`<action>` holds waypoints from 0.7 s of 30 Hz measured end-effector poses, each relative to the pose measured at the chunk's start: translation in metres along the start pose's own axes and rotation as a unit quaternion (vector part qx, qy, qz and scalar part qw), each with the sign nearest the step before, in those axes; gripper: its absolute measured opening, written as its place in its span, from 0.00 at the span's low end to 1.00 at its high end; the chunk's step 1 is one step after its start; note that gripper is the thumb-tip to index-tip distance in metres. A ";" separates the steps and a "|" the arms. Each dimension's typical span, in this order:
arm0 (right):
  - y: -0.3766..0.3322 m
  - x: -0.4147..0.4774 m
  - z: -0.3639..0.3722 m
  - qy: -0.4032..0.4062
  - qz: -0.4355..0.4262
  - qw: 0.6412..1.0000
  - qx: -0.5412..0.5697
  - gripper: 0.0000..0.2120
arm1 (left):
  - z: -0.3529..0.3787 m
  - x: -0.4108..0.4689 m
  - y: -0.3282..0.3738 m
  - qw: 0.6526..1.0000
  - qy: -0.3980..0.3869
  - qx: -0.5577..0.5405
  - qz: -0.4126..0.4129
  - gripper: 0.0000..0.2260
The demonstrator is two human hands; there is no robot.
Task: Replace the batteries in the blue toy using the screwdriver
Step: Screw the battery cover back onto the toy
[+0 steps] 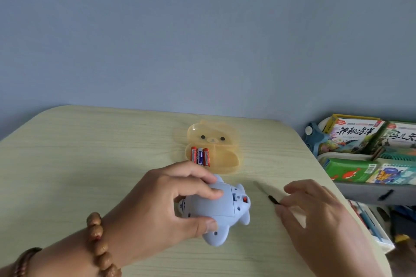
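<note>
Blue toy (216, 207) is lying gripped in the left hand (157, 204), best kept pinned, while the right hand (319, 213) is meeting the screwdriver (273, 199), hold unclear.

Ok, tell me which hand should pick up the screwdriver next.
Right. The right hand is at the screwdriver on the table, while the left hand grips the blue toy.

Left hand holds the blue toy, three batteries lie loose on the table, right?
No: the head view shows the three batteries lying in the yellow bear-shaped case, not loose on the table. The left hand does hold the blue toy.
</note>
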State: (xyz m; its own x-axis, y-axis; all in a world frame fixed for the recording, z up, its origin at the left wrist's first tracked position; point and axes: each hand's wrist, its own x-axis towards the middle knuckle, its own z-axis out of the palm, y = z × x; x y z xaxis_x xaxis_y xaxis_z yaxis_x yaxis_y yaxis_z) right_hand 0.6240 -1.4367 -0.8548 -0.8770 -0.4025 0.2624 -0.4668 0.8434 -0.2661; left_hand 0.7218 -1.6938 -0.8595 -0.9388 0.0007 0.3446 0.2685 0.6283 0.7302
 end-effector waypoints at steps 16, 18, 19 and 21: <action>-0.020 0.017 -0.059 0.028 -0.256 0.960 0.115 0.09 | -0.001 0.001 0.006 0.999 -0.012 0.043 0.009 0.18; -0.020 0.017 -0.058 0.032 -0.251 0.960 0.122 0.10 | -0.001 0.001 0.007 0.999 -0.014 0.046 0.008 0.18; -0.020 0.016 -0.059 0.029 -0.248 0.961 0.119 0.10 | -0.001 0.001 0.007 0.999 -0.015 0.048 0.009 0.18; -0.020 0.015 -0.058 0.014 -0.243 0.964 0.112 0.10 | -0.001 0.001 0.007 0.999 -0.016 0.050 0.008 0.18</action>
State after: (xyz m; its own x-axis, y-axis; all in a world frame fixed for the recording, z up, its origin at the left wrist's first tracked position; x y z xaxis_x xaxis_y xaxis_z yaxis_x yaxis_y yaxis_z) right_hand 0.6267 -1.4394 -0.7914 -0.5473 -0.7173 0.4312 -0.8368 0.4592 -0.2982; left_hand 0.7226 -1.6900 -0.8538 -0.9415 0.0355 0.3351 0.2621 0.7021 0.6620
